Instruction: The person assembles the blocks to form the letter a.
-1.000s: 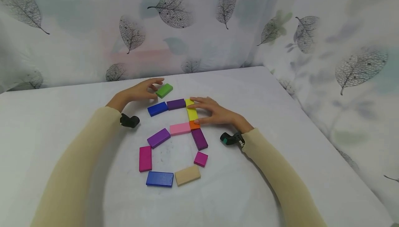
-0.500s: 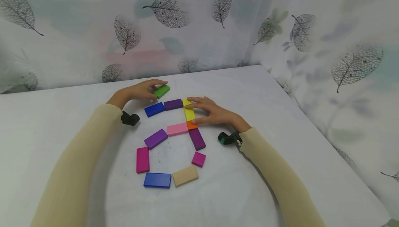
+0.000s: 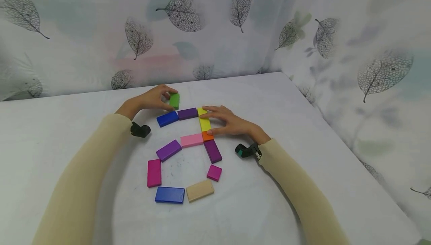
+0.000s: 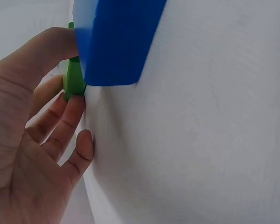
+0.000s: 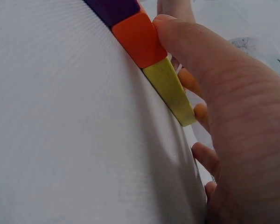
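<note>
My left hand (image 3: 153,98) pinches a green block (image 3: 174,101) between thumb and fingers, just behind a blue block (image 3: 167,118) and a dark purple block (image 3: 187,113). In the left wrist view the green block (image 4: 74,78) is partly hidden by the thumb and the near blue block (image 4: 119,42). My right hand (image 3: 232,121) rests with spread fingers on the row's right side. Its fingertips touch a yellow block (image 3: 204,122), and the thumb lies on a small orange block (image 3: 207,136), as the orange block (image 5: 141,39) in the right wrist view also shows.
A pink block (image 3: 192,140), a violet block (image 3: 168,150), a magenta block (image 3: 154,173), a blue block (image 3: 170,195), a wooden block (image 3: 200,190), a small magenta square (image 3: 214,172) and a plum block (image 3: 213,151) form a loop on the white tablecloth (image 3: 269,207). A leaf-patterned curtain (image 3: 215,31) hangs behind.
My left hand has gripped the green block and turned it from slanted to nearly upright in view, bringing it closer to the purple block. The right hand stays on the yellow and orange blocks.
</note>
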The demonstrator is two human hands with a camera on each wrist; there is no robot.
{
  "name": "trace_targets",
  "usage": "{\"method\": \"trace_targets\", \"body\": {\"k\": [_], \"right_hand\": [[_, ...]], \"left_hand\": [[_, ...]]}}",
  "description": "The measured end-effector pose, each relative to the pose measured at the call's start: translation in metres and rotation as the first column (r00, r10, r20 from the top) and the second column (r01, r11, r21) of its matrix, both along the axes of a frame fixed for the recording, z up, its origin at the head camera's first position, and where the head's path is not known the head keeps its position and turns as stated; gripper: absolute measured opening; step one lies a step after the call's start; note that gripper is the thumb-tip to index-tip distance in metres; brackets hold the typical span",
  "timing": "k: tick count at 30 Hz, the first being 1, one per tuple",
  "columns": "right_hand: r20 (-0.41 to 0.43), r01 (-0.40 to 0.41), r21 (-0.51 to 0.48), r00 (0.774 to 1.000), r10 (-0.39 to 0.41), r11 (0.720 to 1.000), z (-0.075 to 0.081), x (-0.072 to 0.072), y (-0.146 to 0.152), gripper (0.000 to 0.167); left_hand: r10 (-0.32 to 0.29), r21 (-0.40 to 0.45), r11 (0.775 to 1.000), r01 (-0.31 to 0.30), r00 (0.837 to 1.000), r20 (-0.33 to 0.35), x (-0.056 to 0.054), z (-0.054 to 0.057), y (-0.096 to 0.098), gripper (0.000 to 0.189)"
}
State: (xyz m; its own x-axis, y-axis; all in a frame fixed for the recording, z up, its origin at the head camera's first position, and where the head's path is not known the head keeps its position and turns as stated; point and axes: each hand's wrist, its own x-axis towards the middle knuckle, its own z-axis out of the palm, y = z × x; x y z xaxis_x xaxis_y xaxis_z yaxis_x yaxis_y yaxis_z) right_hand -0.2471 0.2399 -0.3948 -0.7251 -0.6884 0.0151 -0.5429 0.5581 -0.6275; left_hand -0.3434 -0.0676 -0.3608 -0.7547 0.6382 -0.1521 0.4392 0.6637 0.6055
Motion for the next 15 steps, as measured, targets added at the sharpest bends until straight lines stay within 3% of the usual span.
{"method": "trace_targets", "body": {"k": [7, 15], "right_hand": [[0.001, -0.017, -0.007, 1.000, 0.017, 1.000, -0.004, 0.004, -0.003, 0.061], [-0.039, -0.011, 0.008, 0.999, 0.011, 1.000, 0.000, 0.001, 0.001, 0.060]], "left_hand": [[0.066, 0.034, 0.997, -0.065, 0.998, -0.014, 0.007, -0.002, -0.006, 0.070], [0.143, 0.064, 0.988, -0.140, 0.989, -0.034, 0.013, 0.004, -0.016, 0.071]]}}
